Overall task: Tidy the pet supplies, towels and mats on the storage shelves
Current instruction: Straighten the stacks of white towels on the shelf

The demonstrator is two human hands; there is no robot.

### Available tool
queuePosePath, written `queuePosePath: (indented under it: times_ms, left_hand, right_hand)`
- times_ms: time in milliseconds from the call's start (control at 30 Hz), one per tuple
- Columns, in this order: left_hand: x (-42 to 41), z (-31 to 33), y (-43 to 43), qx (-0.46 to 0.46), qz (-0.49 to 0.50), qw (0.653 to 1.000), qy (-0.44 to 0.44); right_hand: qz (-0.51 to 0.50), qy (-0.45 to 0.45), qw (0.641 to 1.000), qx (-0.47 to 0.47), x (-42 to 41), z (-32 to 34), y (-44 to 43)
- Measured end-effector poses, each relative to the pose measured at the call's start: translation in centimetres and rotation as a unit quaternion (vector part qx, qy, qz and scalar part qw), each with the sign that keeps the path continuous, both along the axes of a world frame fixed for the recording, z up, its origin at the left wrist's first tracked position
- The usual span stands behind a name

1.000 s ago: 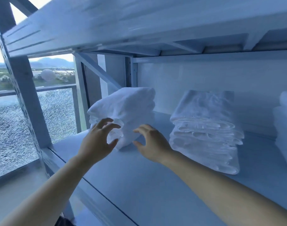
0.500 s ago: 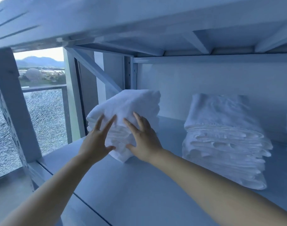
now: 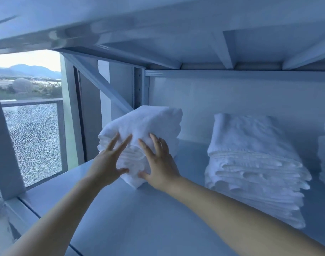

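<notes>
- pressing flat on the near face of the towel stack, set askew at the left end of the shelf.
- touching it with left hand and right hand, fingers straight and spread apart, gripping nothing.
- could topple or fan out the loose upper folds if pushed high rather than low.
- might jam the back against the slanted brace or the wall if shoved too far.
- could nudge the second stack, well apart for now, if swung right.
</notes>
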State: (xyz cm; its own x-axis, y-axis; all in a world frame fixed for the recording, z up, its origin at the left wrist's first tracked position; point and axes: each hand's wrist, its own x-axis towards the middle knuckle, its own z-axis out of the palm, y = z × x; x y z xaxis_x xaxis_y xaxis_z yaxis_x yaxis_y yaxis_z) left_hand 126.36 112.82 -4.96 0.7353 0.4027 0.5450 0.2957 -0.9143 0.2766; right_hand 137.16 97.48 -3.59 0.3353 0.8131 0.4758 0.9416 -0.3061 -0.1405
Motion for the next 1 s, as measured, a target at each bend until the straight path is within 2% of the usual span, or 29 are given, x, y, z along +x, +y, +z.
queuePosePath:
  times_ms: [400, 633, 833, 1000]
  left_hand:
    - [4.1, -0.3, -0.3, -0.027, 0.012, 1.000, -0.007]
    - [6.4, -1.7, -2.4, -0.043, 0.090, 0.994, -0.052]
    - [6.6, -2.7, -1.3, -0.045, 0.047, 0.994, -0.089]
    - [7.8, -1.7, -0.7, -0.050, 0.022, 0.998, -0.029]
  right_hand:
    - [-0.041, 0.053, 0.998, 0.004, 2.1, -0.9, 0.7]
    - [-0.073, 0.057, 0.996, 0.016, 3.5, -1.3, 1.5]
    - [-0.080, 0.047, 0.996, 0.015, 4.3, -1.5, 1.9]
    - [-0.101, 0.051, 0.994, -0.002, 5.7, -1.4, 2.2]
